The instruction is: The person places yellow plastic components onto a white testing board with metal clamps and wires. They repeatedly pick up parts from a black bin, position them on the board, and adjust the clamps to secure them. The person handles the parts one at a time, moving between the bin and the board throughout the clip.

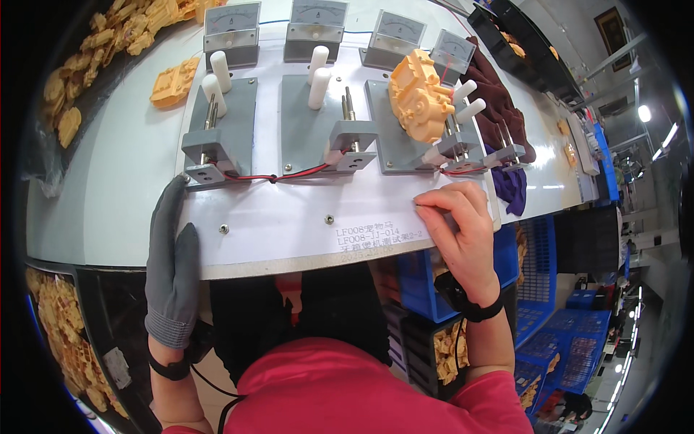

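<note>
My left hand point(172, 264), in a grey glove, lies at the left edge of a white test board point(278, 242). Its fingers stretch forward, thumb apart, beside the left grey fixture point(235, 130), and nothing is in it. My bare right hand point(457, 235) hovers over or rests on the board's right front; I cannot tell which. Its thumb and forefinger tips are pinched together with nothing visible between them. Beyond it, an orange plastic gearbox housing point(421, 101) sits tilted on the right grey fixture point(387, 145), against its white pegs point(468, 101). The middle fixture point(295, 137) carries only pegs and metal pins.
Several analog panel meters point(315, 25) line the back of the board. A loose orange housing point(173, 83) lies at left, near a heap of such parts point(116, 43). Dark cloth point(495, 94) lies at right. Red and black wires point(303, 172) join the fixtures. Blue crates point(426, 289) stand below, right.
</note>
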A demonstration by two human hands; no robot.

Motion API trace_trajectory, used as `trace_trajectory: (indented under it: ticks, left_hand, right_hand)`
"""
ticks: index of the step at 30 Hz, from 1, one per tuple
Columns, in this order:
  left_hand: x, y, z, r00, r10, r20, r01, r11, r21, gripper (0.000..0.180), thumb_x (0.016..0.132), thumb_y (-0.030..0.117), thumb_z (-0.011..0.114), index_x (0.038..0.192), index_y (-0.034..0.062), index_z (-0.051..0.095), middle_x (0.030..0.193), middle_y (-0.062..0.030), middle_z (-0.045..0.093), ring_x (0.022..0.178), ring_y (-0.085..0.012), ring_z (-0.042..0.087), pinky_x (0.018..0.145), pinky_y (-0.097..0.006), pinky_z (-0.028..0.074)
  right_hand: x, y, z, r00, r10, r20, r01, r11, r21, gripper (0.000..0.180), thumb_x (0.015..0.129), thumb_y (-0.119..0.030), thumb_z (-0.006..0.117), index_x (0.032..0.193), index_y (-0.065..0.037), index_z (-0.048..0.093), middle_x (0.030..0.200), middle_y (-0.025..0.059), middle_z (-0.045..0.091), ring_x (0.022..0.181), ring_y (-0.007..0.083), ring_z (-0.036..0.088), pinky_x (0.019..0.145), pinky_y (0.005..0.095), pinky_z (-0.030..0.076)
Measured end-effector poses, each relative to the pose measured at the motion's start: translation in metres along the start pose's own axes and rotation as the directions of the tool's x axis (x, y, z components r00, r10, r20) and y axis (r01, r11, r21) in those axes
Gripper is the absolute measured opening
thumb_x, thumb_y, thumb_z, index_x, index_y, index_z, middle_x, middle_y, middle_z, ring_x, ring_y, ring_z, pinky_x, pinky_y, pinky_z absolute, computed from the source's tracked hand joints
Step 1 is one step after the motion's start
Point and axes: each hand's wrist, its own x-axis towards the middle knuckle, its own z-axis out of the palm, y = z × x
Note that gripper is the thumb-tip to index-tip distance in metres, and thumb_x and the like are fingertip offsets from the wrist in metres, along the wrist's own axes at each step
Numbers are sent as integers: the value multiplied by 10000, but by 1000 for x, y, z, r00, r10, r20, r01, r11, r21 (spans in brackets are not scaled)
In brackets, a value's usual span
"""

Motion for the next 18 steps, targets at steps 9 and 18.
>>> trace_trajectory:
  ticks: [9, 18]
  left_hand:
    - [1, 3, 0, 1000, 0, 7, 0, 1000, 3, 517, 977, 60, 369, 1490, -11, 362, 1495, -179, 423, 1412, -267, 375, 1186, -374, 245]
    - [0, 1, 0, 999, 32, 6, -32, 999, 14, 511, 986, 69, 370, 1490, -15, 359, 1494, -183, 422, 1406, -269, 381, 1181, -372, 251]
  right_hand:
    - [-4, 6, 1, 993, -111, -24, 109, 992, -67, 163, 782, -27, 764, 923, -83, 702, 861, 38, 607, 843, 227, 556, 750, 336, 431]
    - [-5, 5, 3, 991, -112, -77, 108, 993, -50, 178, 762, -64, 783, 915, -108, 704, 840, 13, 604, 804, 218, 561, 754, 346, 397]
